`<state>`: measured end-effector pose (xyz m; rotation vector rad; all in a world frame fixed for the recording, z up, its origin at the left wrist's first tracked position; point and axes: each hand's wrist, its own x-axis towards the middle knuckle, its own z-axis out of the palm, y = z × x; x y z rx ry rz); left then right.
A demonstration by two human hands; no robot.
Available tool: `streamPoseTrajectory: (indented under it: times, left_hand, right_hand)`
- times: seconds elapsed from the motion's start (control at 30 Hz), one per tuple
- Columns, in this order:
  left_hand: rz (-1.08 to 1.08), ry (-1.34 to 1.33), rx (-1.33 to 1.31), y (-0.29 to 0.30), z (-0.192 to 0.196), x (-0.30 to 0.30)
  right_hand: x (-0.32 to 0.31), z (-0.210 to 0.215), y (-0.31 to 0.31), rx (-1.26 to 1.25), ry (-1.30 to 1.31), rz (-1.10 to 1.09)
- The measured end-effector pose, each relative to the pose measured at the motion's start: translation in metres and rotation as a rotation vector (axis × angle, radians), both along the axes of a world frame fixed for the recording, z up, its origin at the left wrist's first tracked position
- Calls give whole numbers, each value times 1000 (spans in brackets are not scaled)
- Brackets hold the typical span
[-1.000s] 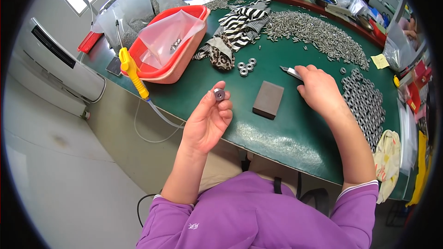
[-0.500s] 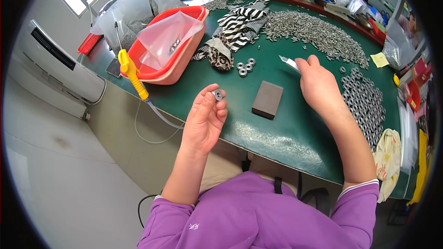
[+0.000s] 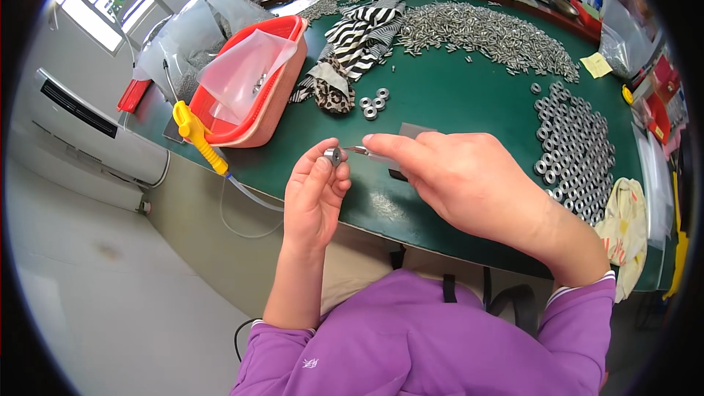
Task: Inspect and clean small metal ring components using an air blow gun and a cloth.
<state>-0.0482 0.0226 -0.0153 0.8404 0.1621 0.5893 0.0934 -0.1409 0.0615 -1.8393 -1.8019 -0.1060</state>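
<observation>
Two hands are working over the near edge of the green table (image 3: 469, 95). Left hand (image 3: 315, 194) is pinching a small metal ring (image 3: 336, 155) at its fingertips, raised above the table edge, its hole facing roughly toward the camera. Right hand (image 3: 458, 176) is gripping slim metal tweezers (image 3: 361, 150), long axis lying nearly level and tips pointing left, meeting the ring. Grey block (image 3: 415, 130) is sitting just behind the right hand, mostly hidden. Four loose rings (image 3: 372, 102) are lying beyond it. Red basin (image 3: 282, 84) at far left is holding a clear plastic bag (image 3: 242, 73) with a few small metal parts inside. Pile of metal pins (image 3: 488, 33) is spreading across the far side; rows of rings (image 3: 576, 143) are lying at right. Striped cloth (image 3: 363, 33) is resting beside the basin.
</observation>
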Motion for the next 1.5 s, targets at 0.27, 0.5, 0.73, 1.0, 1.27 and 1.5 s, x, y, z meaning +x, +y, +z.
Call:
streamPoseTrajectory:
  times: [0.27,0.5,0.73,1.0,1.27,1.5]
  left_hand:
    - [16,-35,90,-4,3,5]
    - [56,21,128,-9,1,6]
    - [92,46,183,-10,2,7]
    - [138,37,267,-12,0,11]
    - [190,-71,273,-13,-4,20]
    - [219,-147,212,-15,-4,23]
  right_hand:
    - [-5,-4,-5,-34,-31,-11]
    - [-5,-8,-6,6,9,25]
    - [-8,1,-10,-117,-24,5]
    - [-8,1,-11,-129,23,-5]
    - [-2,0,-7,-149,177,16]
    - [-3,-12,4,-178,539,36]
